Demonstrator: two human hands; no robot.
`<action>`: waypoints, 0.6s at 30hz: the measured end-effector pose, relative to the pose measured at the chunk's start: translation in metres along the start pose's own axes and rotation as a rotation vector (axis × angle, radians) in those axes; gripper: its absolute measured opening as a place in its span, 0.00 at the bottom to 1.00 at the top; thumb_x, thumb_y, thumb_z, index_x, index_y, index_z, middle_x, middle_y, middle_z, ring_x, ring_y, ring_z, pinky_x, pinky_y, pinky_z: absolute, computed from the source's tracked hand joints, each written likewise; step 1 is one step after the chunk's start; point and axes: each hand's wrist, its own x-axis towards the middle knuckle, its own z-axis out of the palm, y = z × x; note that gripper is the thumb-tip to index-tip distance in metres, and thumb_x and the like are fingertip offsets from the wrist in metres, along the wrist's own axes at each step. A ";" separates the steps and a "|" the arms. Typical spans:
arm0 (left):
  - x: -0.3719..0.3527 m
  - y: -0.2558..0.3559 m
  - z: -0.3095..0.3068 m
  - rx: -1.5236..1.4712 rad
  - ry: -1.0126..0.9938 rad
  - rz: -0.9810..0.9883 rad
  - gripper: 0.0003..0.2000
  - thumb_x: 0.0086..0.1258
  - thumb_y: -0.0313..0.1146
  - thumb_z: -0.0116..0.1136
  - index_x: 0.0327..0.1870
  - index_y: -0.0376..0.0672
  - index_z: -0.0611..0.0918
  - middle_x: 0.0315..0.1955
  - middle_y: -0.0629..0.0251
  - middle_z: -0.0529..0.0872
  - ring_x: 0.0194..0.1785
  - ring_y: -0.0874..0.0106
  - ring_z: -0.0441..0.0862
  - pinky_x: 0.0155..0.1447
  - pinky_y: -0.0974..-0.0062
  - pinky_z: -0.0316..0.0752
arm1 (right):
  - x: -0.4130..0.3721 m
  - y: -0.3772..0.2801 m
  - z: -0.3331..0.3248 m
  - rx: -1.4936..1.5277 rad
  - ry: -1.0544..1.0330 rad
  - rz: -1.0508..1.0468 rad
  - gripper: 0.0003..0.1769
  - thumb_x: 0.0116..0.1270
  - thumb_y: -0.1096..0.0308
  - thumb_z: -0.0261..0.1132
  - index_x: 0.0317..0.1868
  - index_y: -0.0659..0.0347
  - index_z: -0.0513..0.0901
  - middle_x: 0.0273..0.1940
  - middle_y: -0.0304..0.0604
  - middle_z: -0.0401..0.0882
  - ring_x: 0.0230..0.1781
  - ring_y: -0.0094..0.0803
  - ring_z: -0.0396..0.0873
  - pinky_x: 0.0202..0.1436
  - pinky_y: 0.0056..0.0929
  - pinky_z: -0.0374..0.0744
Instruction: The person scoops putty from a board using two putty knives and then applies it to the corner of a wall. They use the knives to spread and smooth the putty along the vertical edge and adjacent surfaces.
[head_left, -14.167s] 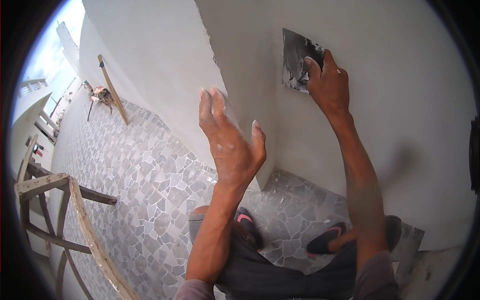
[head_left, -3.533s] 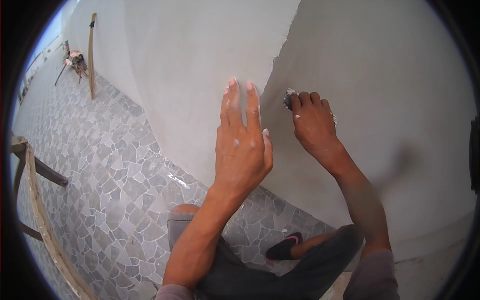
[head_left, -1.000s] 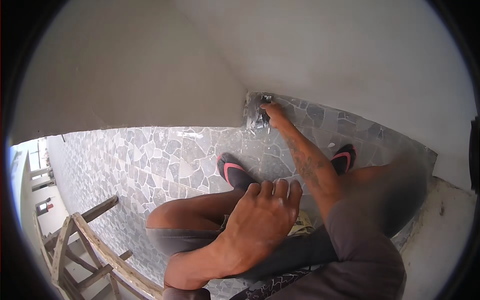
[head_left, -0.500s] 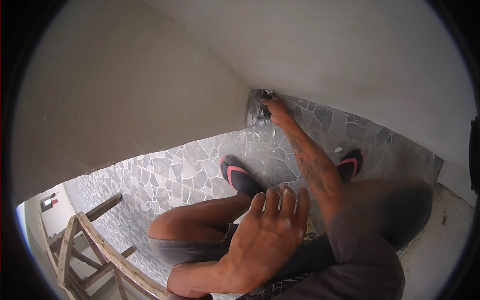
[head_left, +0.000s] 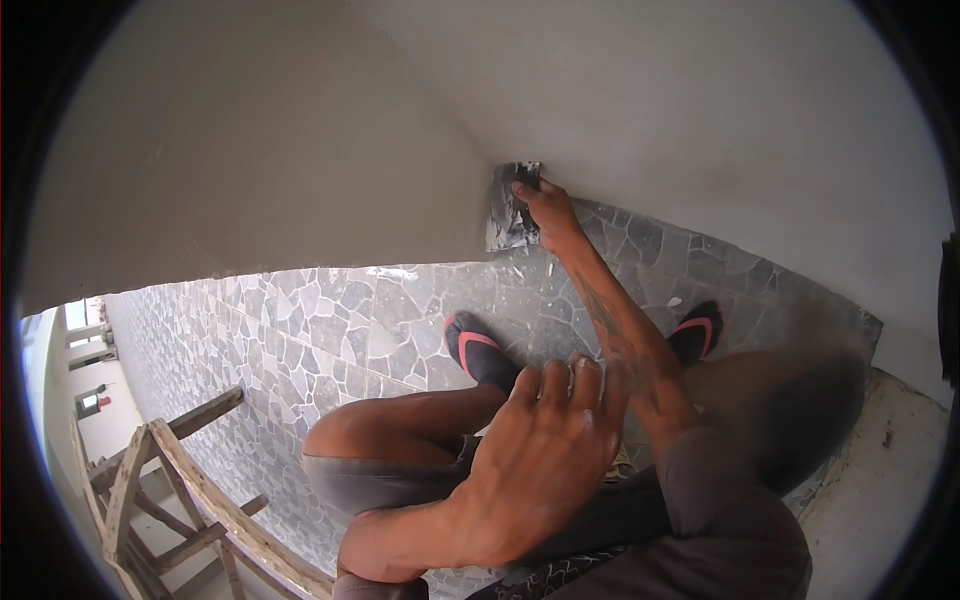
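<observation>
My right hand (head_left: 550, 210) is closed on a flat, dark blade (head_left: 511, 225) smeared with white paste, its thumb lying over the top. The blade is at the lower end of the corner where two pale walls meet, beside the left wall's (head_left: 280, 150) bottom edge. Nearer the camera, my left hand (head_left: 545, 455) hangs back-up above my lap with its fingers loosely bent and slightly apart. White residue marks its fingers. No object shows in it, though its palm is hidden.
Grey stone-patterned floor (head_left: 400, 320) with small white bits lies below. My feet in dark and red footwear (head_left: 478, 345) are apart. A wooden frame (head_left: 190, 470) stands at the lower left. The right wall (head_left: 740, 150) runs down to a pale ledge (head_left: 880, 460).
The blade and my right hand have shifted slightly up and left. My left hand has moved slightly right, its fingers more bent. The view has tilted, showing more at the left edge.
</observation>
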 end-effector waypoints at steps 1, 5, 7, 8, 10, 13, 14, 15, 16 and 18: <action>-0.001 0.000 0.002 0.005 0.002 0.001 0.26 0.63 0.26 0.56 0.64 0.30 0.73 0.50 0.50 0.80 0.49 0.64 0.80 0.56 0.70 0.76 | -0.006 -0.010 0.005 0.001 -0.003 -0.005 0.12 0.70 0.70 0.64 0.49 0.68 0.83 0.40 0.36 0.81 0.39 0.24 0.74 0.46 0.26 0.73; -0.006 0.001 0.003 0.050 0.025 -0.002 0.26 0.61 0.25 0.56 0.63 0.30 0.73 0.47 0.53 0.81 0.48 0.65 0.81 0.52 0.71 0.76 | -0.021 -0.032 0.014 -0.058 -0.021 -0.026 0.14 0.70 0.69 0.64 0.52 0.68 0.82 0.43 0.36 0.81 0.41 0.24 0.75 0.48 0.27 0.73; -0.008 0.000 0.004 0.063 0.026 0.002 0.26 0.60 0.24 0.56 0.62 0.30 0.74 0.46 0.54 0.81 0.47 0.64 0.82 0.51 0.71 0.77 | -0.025 -0.038 0.011 -0.070 -0.057 -0.057 0.15 0.70 0.69 0.64 0.54 0.68 0.81 0.45 0.37 0.81 0.44 0.25 0.74 0.51 0.29 0.73; -0.010 0.000 0.004 0.069 0.025 0.004 0.25 0.60 0.24 0.57 0.62 0.30 0.74 0.45 0.55 0.82 0.47 0.64 0.82 0.50 0.71 0.77 | -0.027 -0.039 0.010 -0.054 -0.039 -0.064 0.16 0.70 0.69 0.64 0.54 0.68 0.81 0.46 0.37 0.81 0.44 0.26 0.74 0.52 0.29 0.72; -0.012 -0.002 0.007 0.082 0.073 0.020 0.25 0.59 0.24 0.57 0.61 0.29 0.74 0.44 0.54 0.82 0.46 0.64 0.83 0.50 0.70 0.77 | -0.033 -0.044 0.012 -0.023 -0.004 -0.079 0.16 0.71 0.69 0.63 0.55 0.69 0.80 0.48 0.38 0.80 0.46 0.27 0.73 0.55 0.30 0.71; -0.014 -0.003 0.013 0.081 0.122 0.031 0.25 0.59 0.23 0.57 0.60 0.29 0.75 0.43 0.53 0.83 0.46 0.62 0.83 0.49 0.69 0.77 | -0.042 -0.050 0.018 -0.085 0.037 -0.084 0.17 0.70 0.69 0.63 0.56 0.68 0.80 0.49 0.39 0.80 0.48 0.28 0.72 0.56 0.30 0.70; -0.014 -0.004 0.014 0.079 0.134 0.033 0.25 0.58 0.22 0.57 0.60 0.29 0.75 0.42 0.52 0.83 0.46 0.62 0.83 0.49 0.68 0.78 | -0.041 -0.053 0.020 -0.102 0.011 -0.085 0.17 0.70 0.69 0.64 0.56 0.69 0.80 0.48 0.40 0.80 0.47 0.28 0.72 0.56 0.30 0.70; -0.015 -0.005 0.015 0.073 0.140 0.034 0.24 0.59 0.22 0.57 0.60 0.29 0.75 0.42 0.52 0.83 0.46 0.61 0.84 0.50 0.68 0.78 | -0.040 -0.055 0.020 -0.118 -0.015 -0.084 0.17 0.70 0.69 0.64 0.56 0.69 0.80 0.48 0.41 0.80 0.47 0.28 0.73 0.56 0.30 0.70; -0.015 -0.005 0.017 0.066 0.146 0.035 0.24 0.59 0.22 0.57 0.60 0.29 0.75 0.42 0.52 0.83 0.46 0.61 0.84 0.50 0.67 0.78 | -0.037 -0.054 0.020 -0.135 -0.040 -0.083 0.17 0.70 0.69 0.64 0.56 0.70 0.80 0.48 0.42 0.80 0.47 0.28 0.73 0.56 0.30 0.70; -0.016 -0.005 0.020 0.064 0.148 0.038 0.24 0.59 0.22 0.57 0.59 0.29 0.75 0.41 0.51 0.84 0.46 0.60 0.84 0.51 0.67 0.78 | -0.028 -0.055 0.023 -0.129 -0.061 -0.057 0.18 0.69 0.67 0.65 0.54 0.71 0.80 0.47 0.43 0.80 0.47 0.28 0.72 0.56 0.30 0.70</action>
